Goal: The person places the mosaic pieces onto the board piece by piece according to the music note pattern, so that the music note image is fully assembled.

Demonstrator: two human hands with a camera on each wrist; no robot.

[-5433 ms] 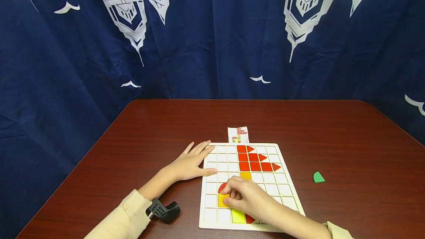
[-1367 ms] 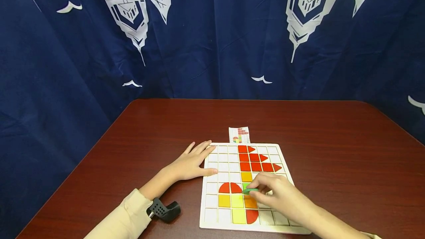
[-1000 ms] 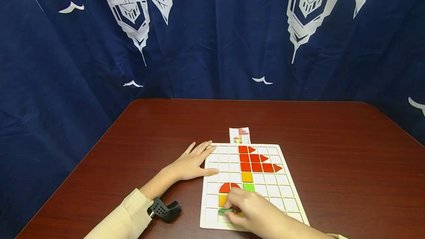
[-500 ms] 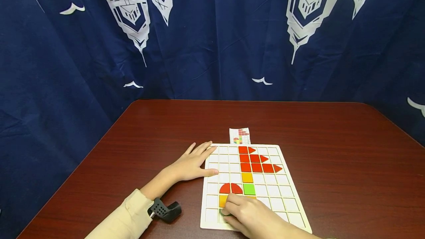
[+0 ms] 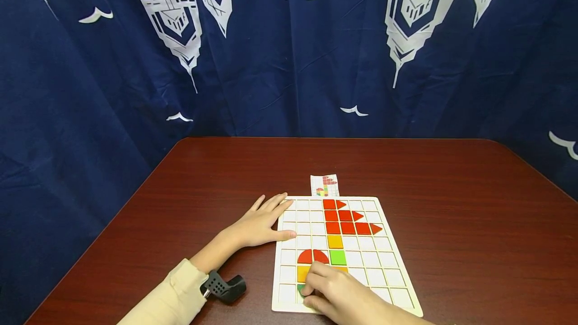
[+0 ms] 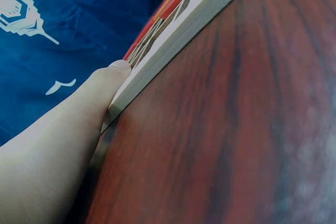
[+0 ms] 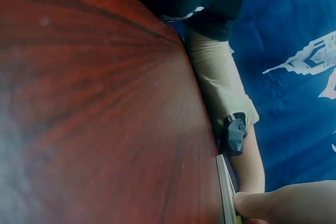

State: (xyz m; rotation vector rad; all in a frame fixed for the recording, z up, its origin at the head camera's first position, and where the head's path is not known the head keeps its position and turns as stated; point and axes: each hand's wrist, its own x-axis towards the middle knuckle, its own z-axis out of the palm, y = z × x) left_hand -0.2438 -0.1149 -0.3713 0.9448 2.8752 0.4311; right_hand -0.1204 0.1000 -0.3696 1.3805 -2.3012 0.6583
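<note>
A white gridded puzzle board [image 5: 289, 255] lies on the table, bearing red, orange, yellow and green shape pieces. My left hand [image 5: 259, 222] rests with spread fingers on its left edge; in the left wrist view the thumb [image 6: 113, 77] touches the board's rim. Over the lower rows, my right hand [image 5: 336, 292] pinches a green rounded tile [image 5: 300, 290] at a bottom-row cell, beneath an orange square [image 5: 303, 274]. That hand hides most of the tile and the pieces to its right. Two red quarter-circles [image 5: 320, 256] sit above, beside a light green square [image 5: 337, 257].
A small printed pattern card [image 5: 324, 185] lies just beyond the board's far edge. The brown table [image 5: 474, 214] extends on both sides, with a blue printed curtain [image 5: 289, 64] behind. A black wrist device [image 5: 223, 287] sits at the left cuff.
The green tile has gone from the table at right to the board's bottom row in my right hand, and now looks flatter there. A second red quarter-circle has come into view. My left hand stayed put.
</note>
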